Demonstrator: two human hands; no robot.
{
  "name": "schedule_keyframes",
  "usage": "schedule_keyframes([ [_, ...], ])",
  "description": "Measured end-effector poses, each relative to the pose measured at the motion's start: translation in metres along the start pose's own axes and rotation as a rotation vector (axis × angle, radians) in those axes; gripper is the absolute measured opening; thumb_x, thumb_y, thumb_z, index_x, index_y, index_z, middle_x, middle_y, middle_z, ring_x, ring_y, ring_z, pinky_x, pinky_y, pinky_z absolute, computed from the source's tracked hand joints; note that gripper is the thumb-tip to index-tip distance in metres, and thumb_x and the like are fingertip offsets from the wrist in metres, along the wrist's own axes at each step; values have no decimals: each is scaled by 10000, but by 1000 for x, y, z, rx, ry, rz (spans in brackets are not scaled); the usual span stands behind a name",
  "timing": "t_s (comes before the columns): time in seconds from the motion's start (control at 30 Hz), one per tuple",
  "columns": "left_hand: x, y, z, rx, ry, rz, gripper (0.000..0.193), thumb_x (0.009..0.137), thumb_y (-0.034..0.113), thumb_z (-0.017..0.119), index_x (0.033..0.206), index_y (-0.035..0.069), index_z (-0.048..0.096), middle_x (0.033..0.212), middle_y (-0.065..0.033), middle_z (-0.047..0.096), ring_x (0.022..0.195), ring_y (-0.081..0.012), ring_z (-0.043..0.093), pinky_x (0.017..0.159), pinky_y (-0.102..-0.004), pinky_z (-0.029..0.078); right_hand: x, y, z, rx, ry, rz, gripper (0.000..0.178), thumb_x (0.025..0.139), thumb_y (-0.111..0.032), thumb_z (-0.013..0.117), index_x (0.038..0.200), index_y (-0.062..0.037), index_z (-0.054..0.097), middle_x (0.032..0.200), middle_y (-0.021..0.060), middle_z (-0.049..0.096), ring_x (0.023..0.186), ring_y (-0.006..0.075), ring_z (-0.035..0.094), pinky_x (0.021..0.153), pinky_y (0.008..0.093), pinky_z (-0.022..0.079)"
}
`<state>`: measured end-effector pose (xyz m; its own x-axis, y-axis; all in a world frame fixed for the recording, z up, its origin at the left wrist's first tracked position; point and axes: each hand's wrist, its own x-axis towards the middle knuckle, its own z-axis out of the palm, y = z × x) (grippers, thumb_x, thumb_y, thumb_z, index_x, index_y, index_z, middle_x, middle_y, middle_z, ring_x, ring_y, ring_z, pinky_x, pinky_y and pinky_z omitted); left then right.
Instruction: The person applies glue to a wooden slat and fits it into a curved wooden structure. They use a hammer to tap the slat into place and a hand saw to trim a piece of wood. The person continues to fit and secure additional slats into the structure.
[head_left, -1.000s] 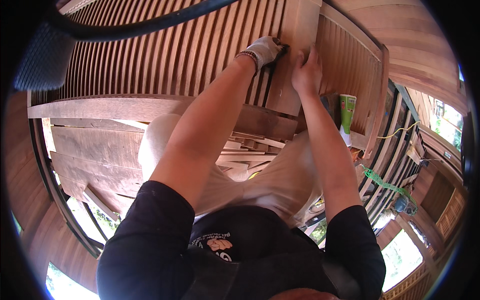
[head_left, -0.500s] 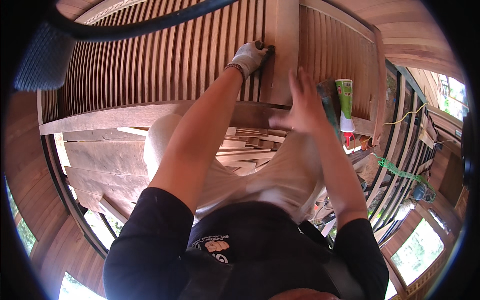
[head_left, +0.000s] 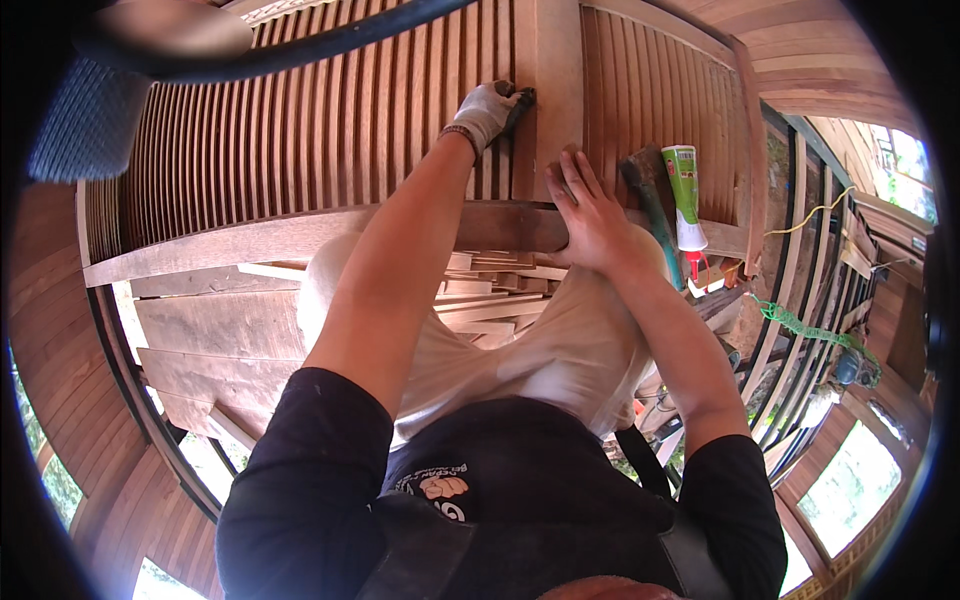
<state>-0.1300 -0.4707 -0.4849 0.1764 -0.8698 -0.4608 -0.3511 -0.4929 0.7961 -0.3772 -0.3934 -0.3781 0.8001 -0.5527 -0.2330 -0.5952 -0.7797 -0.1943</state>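
Note:
A brown slatted wooden panel point(head_left: 300, 130) with a wide crosspiece point(head_left: 553, 80) lies in front of me. My left hand point(head_left: 490, 112), in a pale glove with dark fingertips, is closed at the slats beside the crosspiece's left edge. Whatever its fingers may hold is hidden. Bare and with fingers spread, my right hand point(head_left: 597, 215) rests on the crosspiece's near end and the panel's front rail. To its right lies a green and white glue bottle point(head_left: 684, 195) with a red nozzle, next to a dark, worn tool point(head_left: 650, 190) whose kind I cannot make out.
Loose wooden strips point(head_left: 490, 300) lie in a heap below the panel, between my legs. Wide planks point(head_left: 220, 320) are at the left. Green netting point(head_left: 800, 335) and a yellow cord point(head_left: 820, 215) are on the right. A dark curved bar point(head_left: 300, 50) crosses the upper left.
My right hand has come down from a blurred, raised position onto the wood and now lies still. My left hand remains closed at the crosspiece edge. The view has shifted slightly.

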Motion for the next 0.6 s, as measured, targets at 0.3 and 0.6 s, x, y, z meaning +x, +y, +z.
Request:
schedule_keyframes([
  [0.3,-7,1,0,77,49,83,595,908,529,639,1226,27,674,1157,-196,714,1090,-352,673,943,-391,528,-2,0,1,-21,0,-17,1191,506,-389,935,1524,-89,395,1630,187,260,1505,397,256,1167,561,343],
  [0.6,8,-9,-2,31,83,41,633,918,548,595,1298,43,636,1208,-173,707,1121,-313,675,967,-381,522,-9,-1,-7,101,37,69,1210,537,-390,941,1544,-75,348,1634,195,248,1510,406,233,1205,496,305],
])
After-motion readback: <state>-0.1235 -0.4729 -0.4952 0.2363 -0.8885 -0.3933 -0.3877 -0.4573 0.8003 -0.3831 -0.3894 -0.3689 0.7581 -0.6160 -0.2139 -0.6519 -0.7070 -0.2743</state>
